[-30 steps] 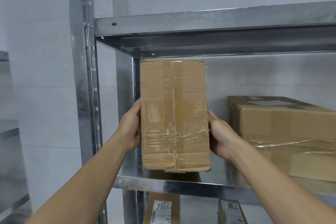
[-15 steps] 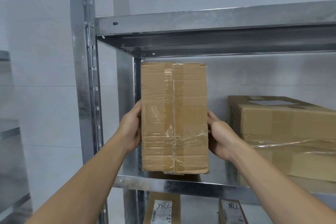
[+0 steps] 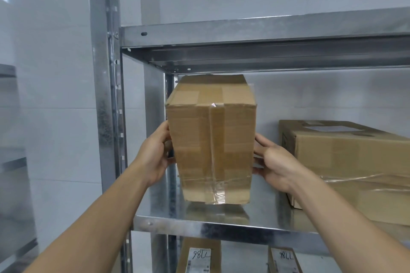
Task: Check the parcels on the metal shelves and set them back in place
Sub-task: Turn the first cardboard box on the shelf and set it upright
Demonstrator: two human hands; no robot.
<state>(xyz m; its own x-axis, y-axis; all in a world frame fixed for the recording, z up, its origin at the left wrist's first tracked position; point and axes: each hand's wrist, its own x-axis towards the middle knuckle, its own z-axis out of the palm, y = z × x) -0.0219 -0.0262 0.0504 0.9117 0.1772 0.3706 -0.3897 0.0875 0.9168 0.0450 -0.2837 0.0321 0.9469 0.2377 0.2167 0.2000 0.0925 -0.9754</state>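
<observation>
A brown taped cardboard parcel (image 3: 210,139) is held up between my two hands, just above the metal shelf (image 3: 221,227) at its left end. It is tilted so both its top face and its front face show. My left hand (image 3: 155,153) grips its left side, fingers curled round the edge. My right hand (image 3: 275,162) holds its right side, with the fingertips hidden behind the box. The parcel's bottom edge hangs a little above the shelf surface.
A larger cardboard parcel (image 3: 346,166) lies on the same shelf to the right. An upper shelf (image 3: 255,35) runs close above the held parcel. A steel upright (image 3: 104,117) stands on the left. Two labelled parcels (image 3: 199,257) (image 3: 285,259) sit on the shelf below.
The parcel has been tipped, its top leaning away so the top face now shows. Both hands kept their hold on its sides.
</observation>
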